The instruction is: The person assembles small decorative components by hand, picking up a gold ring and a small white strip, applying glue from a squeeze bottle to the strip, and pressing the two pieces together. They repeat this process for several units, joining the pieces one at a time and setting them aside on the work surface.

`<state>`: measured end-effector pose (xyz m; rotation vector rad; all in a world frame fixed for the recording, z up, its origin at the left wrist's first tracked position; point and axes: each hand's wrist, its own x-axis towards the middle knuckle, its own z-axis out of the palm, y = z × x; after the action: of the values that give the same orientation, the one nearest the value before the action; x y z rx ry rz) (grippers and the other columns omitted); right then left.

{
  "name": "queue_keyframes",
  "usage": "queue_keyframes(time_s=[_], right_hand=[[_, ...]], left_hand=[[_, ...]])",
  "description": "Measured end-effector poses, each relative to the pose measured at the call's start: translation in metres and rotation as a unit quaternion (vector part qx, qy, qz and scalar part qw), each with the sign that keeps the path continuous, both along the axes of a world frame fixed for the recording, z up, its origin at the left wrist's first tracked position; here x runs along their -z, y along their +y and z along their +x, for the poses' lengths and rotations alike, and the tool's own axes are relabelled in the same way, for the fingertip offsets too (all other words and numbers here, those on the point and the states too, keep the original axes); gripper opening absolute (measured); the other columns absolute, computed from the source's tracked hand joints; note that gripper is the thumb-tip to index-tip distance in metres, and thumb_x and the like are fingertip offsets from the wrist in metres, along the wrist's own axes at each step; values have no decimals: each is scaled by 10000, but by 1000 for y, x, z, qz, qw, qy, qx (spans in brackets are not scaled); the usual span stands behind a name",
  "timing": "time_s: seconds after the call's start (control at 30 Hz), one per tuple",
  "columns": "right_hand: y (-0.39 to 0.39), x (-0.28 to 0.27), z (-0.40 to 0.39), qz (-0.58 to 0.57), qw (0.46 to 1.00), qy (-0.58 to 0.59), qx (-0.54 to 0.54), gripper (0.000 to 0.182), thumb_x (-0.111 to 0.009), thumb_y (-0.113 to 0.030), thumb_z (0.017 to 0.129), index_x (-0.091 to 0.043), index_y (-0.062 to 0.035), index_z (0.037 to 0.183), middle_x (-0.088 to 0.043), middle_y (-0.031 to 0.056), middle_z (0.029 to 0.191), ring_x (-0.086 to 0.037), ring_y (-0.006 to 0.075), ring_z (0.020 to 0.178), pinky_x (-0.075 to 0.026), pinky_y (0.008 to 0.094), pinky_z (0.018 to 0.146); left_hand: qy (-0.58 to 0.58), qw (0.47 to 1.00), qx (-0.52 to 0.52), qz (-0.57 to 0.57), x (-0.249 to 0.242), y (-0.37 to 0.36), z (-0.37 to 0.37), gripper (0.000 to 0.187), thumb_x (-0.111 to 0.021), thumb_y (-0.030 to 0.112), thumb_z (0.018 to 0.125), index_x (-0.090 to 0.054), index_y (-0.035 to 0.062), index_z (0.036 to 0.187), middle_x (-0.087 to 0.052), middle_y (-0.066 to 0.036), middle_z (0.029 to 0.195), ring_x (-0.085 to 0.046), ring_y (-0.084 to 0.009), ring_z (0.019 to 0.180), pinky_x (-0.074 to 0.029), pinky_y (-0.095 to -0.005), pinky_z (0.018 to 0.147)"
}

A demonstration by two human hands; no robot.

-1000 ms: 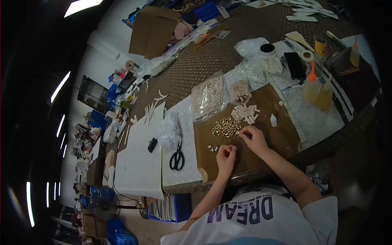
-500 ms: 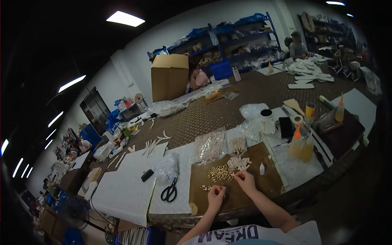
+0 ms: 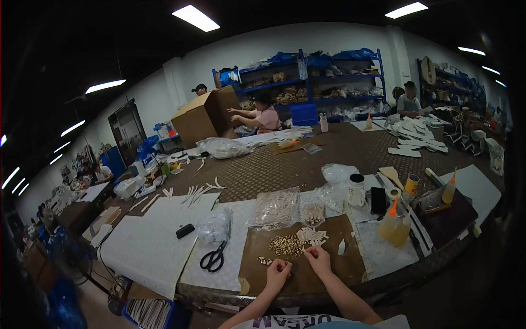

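My left hand is closed in a pinch above the brown mat; what lies between its fingertips is too small to make out. Beside it, my right hand pinches a small pale strip, its fingertips at the lower edge of a heap of gold-coloured metal pieces. A small group of similar pieces lies just left of my left hand. Behind my right hand is a pile of short pale strips. A small white dropper bottle stands to its right.
Black scissors and a clear plastic bag lie left of the mat. Bags of pale pieces sit behind it. Right are orange-tipped glue bottles, a phone and a white jar. Across the table, a person handles a cardboard box.
My view has levelled and shifted. The cardboard box now leans left, and the person beside it reaches toward it; another person's head shows behind it. Both my hands remain pinched over the mat.
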<state>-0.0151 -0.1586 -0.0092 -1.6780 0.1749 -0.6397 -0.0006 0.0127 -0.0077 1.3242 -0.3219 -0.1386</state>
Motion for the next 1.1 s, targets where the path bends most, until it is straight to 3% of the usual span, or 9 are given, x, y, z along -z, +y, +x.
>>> queue_keyframes(time_s=[0.33,0.53,0.63,0.77,0.87,0.97,1.1], right_hand=[[1,-8,0,5,1000,7,-16,86,-668,-54,789,-617,-2,836,-613,30,683,-550,68,608,-452,225,577],[2,0,2,23,999,17,-15,82,-669,-46,788,-616,-9,840,-608,30,700,-540,65,628,-442,218,583],[1,4,5,1,1000,23,-5,84,-672,-44,785,-619,-17,844,-608,27,701,-538,66,636,-441,217,586],[5,-12,0,-11,998,6,-61,45,-574,3,859,-600,2,895,-549,20,845,-539,70,678,-419,201,589],[7,-19,-3,-32,995,25,-96,82,-522,-1,892,-597,11,924,-511,22,861,-517,73,683,-409,200,609],[10,-13,-3,45,984,36,-171,81,-525,0,888,-592,23,928,-511,27,865,-518,75,695,-410,200,616],[22,-16,-3,-48,981,28,-188,63,-581,-9,853,-600,44,880,-547,73,902,-560,137,795,-460,241,691]], left_hand=[[1,1000,2,9,2,-2,2,201,-617,25,845,-437,71,767,-581,-23,790,-482,-50,562,-389,-191,500],[-6,999,1,42,-4,-4,-2,210,-619,63,848,-425,64,768,-546,9,728,-473,-37,559,-406,-198,506],[-54,997,0,58,15,-5,6,211,-607,34,851,-415,74,773,-573,-2,803,-466,-32,571,-392,-175,515],[34,998,-31,40,-17,-3,-2,162,-616,69,854,-464,48,802,-529,24,718,-478,-23,572,-413,-183,530],[37,998,-45,9,-8,-1,-4,115,-617,88,865,-546,21,926,-578,9,780,-542,-37,636,-442,-187,573],[16,998,-48,30,-5,0,2,157,-617,100,867,-588,14,996,-618,-2,833,-567,-50,675,-462,-197,624],[0,998,-38,57,-17,1,-1,138,-606,91,869,-612,13,984,-630,-13,836,-573,-53,732,-464,-205,660]])
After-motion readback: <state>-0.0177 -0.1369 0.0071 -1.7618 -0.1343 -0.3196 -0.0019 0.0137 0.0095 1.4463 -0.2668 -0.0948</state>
